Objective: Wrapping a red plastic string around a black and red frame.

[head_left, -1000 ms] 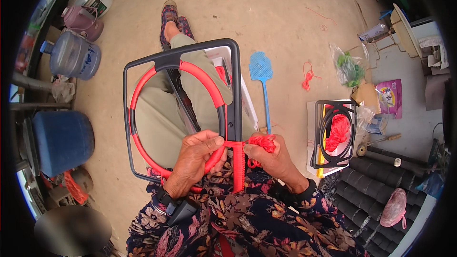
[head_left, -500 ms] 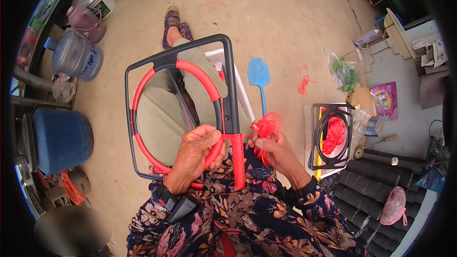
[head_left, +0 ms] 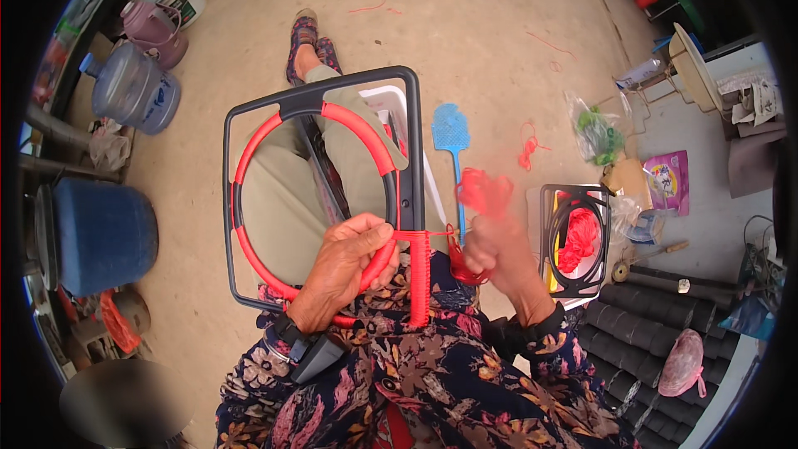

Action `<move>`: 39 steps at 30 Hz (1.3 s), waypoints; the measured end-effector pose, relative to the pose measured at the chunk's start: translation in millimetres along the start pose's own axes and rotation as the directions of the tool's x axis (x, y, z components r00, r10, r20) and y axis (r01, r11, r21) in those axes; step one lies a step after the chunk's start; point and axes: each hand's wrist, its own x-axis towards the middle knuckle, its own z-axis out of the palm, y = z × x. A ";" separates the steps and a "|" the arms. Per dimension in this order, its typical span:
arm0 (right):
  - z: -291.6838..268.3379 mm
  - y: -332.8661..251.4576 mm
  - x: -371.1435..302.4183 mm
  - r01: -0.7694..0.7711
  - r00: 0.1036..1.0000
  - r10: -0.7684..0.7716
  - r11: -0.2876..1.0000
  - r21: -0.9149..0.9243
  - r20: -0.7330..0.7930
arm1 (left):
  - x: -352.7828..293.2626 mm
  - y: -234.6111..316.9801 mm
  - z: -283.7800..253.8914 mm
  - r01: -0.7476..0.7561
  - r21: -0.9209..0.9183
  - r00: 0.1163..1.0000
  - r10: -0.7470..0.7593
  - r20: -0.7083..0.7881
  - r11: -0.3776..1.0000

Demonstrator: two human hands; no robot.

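A black plastic frame (head_left: 409,133), squarish with a round ring inside, rests over my lap. Red cord (head_left: 366,131) covers much of the ring, with black gaps between, and is wound in tight turns down the lower right bar (head_left: 419,283). My left hand (head_left: 345,256) is closed on the ring's right side, thumb pressing where strands cross to the bar. To the right of the frame, my right hand (head_left: 505,258), smeared by motion, grips a loose bundle of red cord (head_left: 485,191). A strand runs from the wound bar toward it.
A blue fly swatter (head_left: 451,129) lies on the floor beyond the frame. At right, a similar black frame (head_left: 547,237) lies with a red cord bundle (head_left: 580,241). Blue bucket (head_left: 104,241) and water bottle (head_left: 137,91) stand left; a white tray (head_left: 391,98) is partly hidden behind the frame.
My right hand has moved right, away from the bar, with the cord bundle, and now blurs. The frame has shifted slightly right; my left hand keeps its hold.
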 end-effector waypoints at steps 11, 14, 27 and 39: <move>37.9 12.3 6.5 -0.023 0.999 0.010 0.928 -0.371 -0.036 | 0.1 -2.4 -0.6 0.050 0.016 0.999 -0.051 0.004 0.999; 39.6 11.9 4.8 -0.057 0.998 0.044 0.949 -0.311 -0.049 | 0.2 -5.7 -2.6 0.055 0.028 0.998 -0.055 0.008 0.998; 38.1 17.4 0.9 -0.079 0.996 0.069 0.968 -0.237 -0.047 | -1.2 -2.6 1.6 0.056 0.053 0.998 -0.055 -0.036 0.997; 5.7 -51.2 8.1 -0.102 0.983 0.037 0.925 -0.367 -0.180 | 3.1 -2.6 1.9 0.037 0.091 0.999 -0.037 -0.005 0.995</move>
